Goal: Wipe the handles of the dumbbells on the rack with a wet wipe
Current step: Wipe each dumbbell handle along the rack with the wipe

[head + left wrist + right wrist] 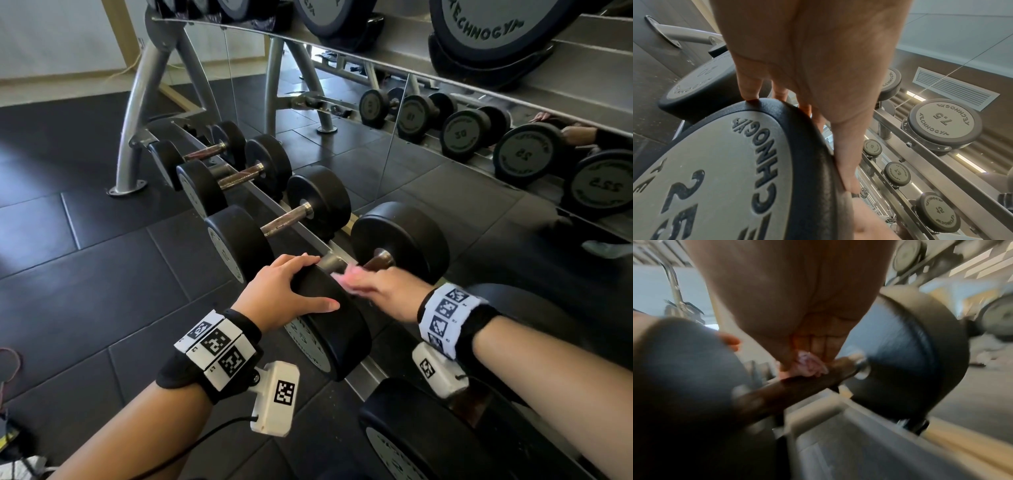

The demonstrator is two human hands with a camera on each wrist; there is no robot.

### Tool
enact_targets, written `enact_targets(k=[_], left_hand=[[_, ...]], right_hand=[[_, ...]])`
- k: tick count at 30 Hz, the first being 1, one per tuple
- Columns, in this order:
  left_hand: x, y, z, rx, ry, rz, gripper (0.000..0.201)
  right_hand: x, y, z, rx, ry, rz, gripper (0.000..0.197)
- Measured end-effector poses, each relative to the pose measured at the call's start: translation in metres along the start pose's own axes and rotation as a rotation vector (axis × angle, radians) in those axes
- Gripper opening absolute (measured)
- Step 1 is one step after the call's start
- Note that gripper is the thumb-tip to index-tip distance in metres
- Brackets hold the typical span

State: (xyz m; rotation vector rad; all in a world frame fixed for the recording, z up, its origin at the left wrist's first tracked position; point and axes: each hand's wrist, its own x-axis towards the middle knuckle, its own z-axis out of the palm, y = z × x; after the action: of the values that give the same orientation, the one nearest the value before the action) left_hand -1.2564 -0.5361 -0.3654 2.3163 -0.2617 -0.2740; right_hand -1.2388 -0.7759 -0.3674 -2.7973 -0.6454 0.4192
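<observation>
A black 25 dumbbell lies on the low rack (308, 236), its near head (329, 325) (715, 170) toward me. My left hand (308, 281) (818, 81) lies over that head, fingers wrapped over its top edge and thumb along the rim. My right hand (363, 284) (807, 305) pinches a crumpled pinkish wet wipe (346, 277) (807, 365). It presses the wipe on the dark handle (376, 262) (797, 386), about midway between the two heads. The far head (404, 240) stands just past it. The right wrist view is blurred.
Three smaller dumbbells (287, 219) sit further left along the rack. A bigger one (428, 438) lies close on my right. An upper tier with Technogym dumbbells (479, 27) overhangs. A mirror (513, 144) stands behind. Black rubber floor (85, 274) spreads to the left.
</observation>
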Motion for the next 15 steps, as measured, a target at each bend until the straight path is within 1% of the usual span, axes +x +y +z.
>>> enact_targets(k=[2, 4, 7, 9, 11, 13, 14, 15], left_hand=[[0.0, 0.0, -0.001, 0.005, 0.0, 0.0, 0.088], [0.0, 0.001, -0.001, 0.012, -0.003, -0.004, 0.088], [0.0, 0.002, -0.001, 0.016, -0.008, -0.002, 0.088], [-0.001, 0.002, 0.0, 0.02, -0.011, -0.007, 0.088], [-0.001, 0.002, 0.0, 0.021, -0.01, -0.009, 0.088], [-0.002, 0.003, 0.0, 0.021, -0.011, -0.008, 0.088], [-0.002, 0.003, 0.0, 0.023, -0.012, -0.008, 0.088], [-0.002, 0.003, 0.0, 0.024, -0.012, -0.01, 0.087]], right_hand=[[-0.004, -0.007, 0.014, 0.013, -0.053, -0.053, 0.062], [-0.004, -0.005, 0.019, -0.093, -0.133, -0.043, 0.065], [-0.002, 0.008, 0.008, -0.209, -0.108, -0.037, 0.072], [-0.002, 0.018, -0.001, -0.249, -0.094, 0.032, 0.073], [-0.004, 0.018, 0.0, -0.191, -0.076, 0.068, 0.075], [-0.008, 0.006, 0.01, -0.046, -0.059, 0.019, 0.083], [-0.01, 0.0, 0.017, -0.005, -0.072, -0.019, 0.089], [-0.013, -0.004, 0.022, -0.015, -0.105, -0.04, 0.095]])
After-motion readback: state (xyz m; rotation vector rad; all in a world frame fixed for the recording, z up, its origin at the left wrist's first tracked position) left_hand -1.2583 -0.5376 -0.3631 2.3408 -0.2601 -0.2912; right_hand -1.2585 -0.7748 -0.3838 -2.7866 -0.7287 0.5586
